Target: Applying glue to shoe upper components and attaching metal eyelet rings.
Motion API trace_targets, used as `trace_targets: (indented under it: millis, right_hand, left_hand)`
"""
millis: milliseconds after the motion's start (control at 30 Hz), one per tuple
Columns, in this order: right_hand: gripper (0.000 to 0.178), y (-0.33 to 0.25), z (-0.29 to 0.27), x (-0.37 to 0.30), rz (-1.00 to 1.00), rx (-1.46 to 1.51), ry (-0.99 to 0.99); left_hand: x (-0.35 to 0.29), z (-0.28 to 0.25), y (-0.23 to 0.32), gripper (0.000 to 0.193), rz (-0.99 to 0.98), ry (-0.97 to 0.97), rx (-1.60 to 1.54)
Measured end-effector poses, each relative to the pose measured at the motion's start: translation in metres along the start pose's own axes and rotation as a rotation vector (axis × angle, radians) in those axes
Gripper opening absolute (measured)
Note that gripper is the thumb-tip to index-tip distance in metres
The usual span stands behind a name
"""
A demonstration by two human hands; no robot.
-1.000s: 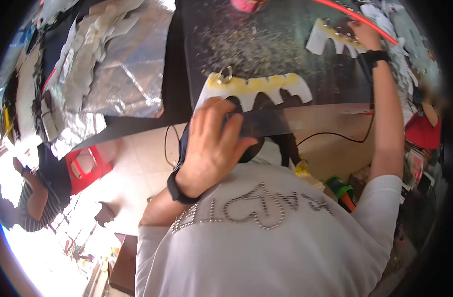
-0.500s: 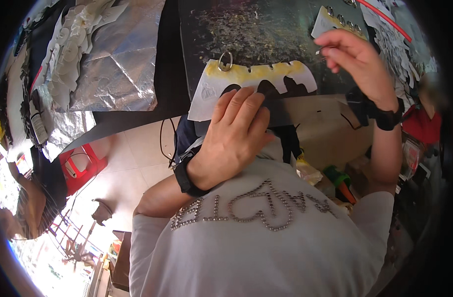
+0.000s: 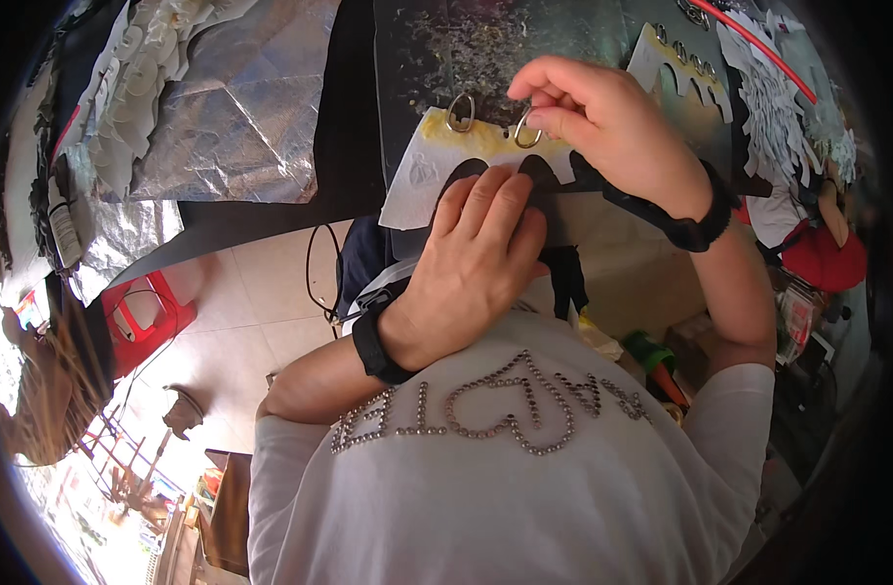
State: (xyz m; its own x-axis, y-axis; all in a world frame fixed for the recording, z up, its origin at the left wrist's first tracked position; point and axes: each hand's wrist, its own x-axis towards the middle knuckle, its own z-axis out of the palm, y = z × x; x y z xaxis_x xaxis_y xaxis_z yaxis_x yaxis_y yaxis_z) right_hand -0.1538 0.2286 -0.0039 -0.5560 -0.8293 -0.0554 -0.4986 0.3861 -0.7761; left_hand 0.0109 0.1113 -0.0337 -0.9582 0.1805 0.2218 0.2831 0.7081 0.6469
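A white cut-out piece [image 3: 417,180] with a yellowish, glue-like band along its far edge lies on a dark board [image 3: 393,88]. Its near side has scalloped openings. My left hand [image 3: 471,253] lies over the near edge, fingers stretched out and pressing it down. Toward the piece's left end, a metal ring [image 3: 473,112] stands at the yellow band. My right hand [image 3: 602,122] pinches a second metal ring [image 3: 527,145] between thumb and finger, at the band's middle. The right fingers partly cover this ring and the piece's right end.
Another white piece [image 3: 649,63] with several rings along its edge lies at the upper right. Beyond it are stacked white cut-outs [image 3: 773,107] and a red rod [image 3: 758,44]. Silvery sheeting [image 3: 232,127] and more white cut-outs [image 3: 124,107] occupy the left. A red stool [image 3: 149,322] stands below.
My right hand has moved left from beside the other ringed piece to the band of the near piece, bringing a ring there. My left hand stays on the piece.
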Motion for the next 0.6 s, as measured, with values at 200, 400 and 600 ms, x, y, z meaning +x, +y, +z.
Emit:
trace_targets:
  millis: [200, 400, 600]
  right_hand:
    - [0.009, 0.003, 0.008, 0.008, -0.021, -0.055, 0.002]
    - [0.01, 0.008, 0.015, 0.011, -0.081, -0.11, 0.02]
    - [0.011, 0.012, 0.018, 0.014, -0.147, -0.154, 0.05]
  left_hand:
    - [-0.001, 0.002, -0.002, 0.052, 0.0, -0.003, 0.01]
    - [-0.001, 0.001, -0.004, 0.053, 0.009, -0.009, 0.008]
    - [0.001, 0.0, -0.001, 0.056, -0.014, 0.015, 0.03]
